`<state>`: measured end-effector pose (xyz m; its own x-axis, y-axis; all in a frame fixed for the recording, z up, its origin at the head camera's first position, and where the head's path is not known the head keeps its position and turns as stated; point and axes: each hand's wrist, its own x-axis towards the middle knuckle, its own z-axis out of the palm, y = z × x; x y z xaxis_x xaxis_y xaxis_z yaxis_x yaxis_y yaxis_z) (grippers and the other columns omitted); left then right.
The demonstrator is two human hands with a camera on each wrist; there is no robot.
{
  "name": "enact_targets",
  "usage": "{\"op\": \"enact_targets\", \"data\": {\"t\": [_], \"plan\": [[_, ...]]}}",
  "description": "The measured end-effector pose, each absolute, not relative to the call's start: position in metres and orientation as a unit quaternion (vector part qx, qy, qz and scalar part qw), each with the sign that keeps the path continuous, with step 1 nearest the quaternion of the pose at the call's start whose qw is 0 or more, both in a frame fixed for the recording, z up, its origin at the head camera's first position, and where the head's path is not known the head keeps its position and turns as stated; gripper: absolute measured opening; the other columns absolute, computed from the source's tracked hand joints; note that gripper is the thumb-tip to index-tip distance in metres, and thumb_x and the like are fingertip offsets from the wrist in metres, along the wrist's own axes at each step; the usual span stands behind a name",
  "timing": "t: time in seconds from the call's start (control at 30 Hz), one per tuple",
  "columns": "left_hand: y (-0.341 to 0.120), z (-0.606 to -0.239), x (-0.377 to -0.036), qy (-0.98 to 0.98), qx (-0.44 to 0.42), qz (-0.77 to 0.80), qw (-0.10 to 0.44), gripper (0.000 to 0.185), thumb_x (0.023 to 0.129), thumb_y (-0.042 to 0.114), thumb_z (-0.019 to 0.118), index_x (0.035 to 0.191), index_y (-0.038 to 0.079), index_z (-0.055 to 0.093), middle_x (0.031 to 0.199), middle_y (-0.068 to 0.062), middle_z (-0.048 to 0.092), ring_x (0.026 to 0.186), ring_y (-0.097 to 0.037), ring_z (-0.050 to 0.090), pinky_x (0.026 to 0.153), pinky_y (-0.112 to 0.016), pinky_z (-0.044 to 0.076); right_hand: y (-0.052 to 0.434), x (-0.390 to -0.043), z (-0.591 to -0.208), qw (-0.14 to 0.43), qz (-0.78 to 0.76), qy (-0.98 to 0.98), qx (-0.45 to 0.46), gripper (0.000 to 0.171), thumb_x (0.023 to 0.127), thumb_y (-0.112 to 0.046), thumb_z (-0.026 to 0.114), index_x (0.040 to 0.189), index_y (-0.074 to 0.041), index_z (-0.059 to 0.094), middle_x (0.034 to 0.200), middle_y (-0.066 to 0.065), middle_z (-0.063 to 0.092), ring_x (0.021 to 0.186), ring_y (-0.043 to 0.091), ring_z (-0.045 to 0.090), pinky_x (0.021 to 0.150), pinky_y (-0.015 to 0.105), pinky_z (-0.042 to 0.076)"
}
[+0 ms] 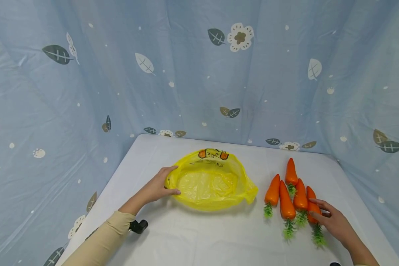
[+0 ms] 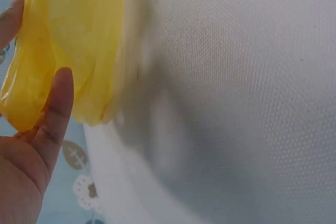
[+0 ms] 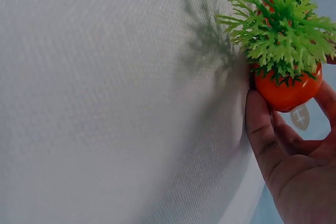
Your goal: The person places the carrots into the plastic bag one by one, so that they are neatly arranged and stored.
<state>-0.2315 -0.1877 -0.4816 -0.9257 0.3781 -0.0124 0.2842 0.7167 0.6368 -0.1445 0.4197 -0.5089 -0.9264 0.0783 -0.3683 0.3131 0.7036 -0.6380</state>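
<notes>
A white table (image 1: 199, 240) bears a yellow bag (image 1: 211, 184) and five carrots (image 1: 286, 201).

A white cloth-covered worktop (image 1: 199, 236) fills the lower middle of the head view, its far edge running from about 10 o'clock to 2 o'clock. Up close, in both wrist views, its surface shows a fine woven texture. Pale blue fabric (image 1: 173, 74) hangs behind it at 12 o'clock and wraps round both sides at 9 and 3 o'clock, printed with grey-green leaves (image 1: 57, 54), white flowers (image 1: 240, 36) and small white dots. The light is soft and even, casting faint shadows.
</notes>
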Motion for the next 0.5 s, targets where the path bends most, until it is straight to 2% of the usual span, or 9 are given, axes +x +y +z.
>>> {"op": "enact_targets", "data": {"t": [0.27, 0.5], "plan": [[-0.1893, -0.4820, -0.2315, 0.910, 0.188, 0.359, 0.092, 0.094, 0.083, 0.033, 0.087, 0.159, 0.013, 0.035, 0.155, -0.022, 0.039, 0.141, -0.040, 0.040, 0.113, -0.059, 0.035, 0.4215, -0.1422, -0.5092, 0.152, -0.376, 0.908, 0.107, 0.083, 0.102, -0.056, 0.053, 0.157, 0.001, 0.029, 0.152, 0.043, 0.025, 0.130, 0.061, 0.038, 0.093, 0.063, 0.050], [-0.1911, -0.4854, -0.2338, 0.906, 0.184, 0.364, 0.110, 0.098, 0.082, 0.033, 0.087, 0.160, 0.012, 0.032, 0.158, -0.021, 0.035, 0.143, -0.040, 0.037, 0.115, -0.059, 0.032, 0.4206, -0.1417, -0.5084, 0.152, -0.387, 0.902, 0.119, 0.081, 0.103, -0.054, 0.052, 0.157, 0.001, 0.028, 0.152, 0.043, 0.025, 0.132, 0.061, 0.036, 0.094, 0.064, 0.049]]}}
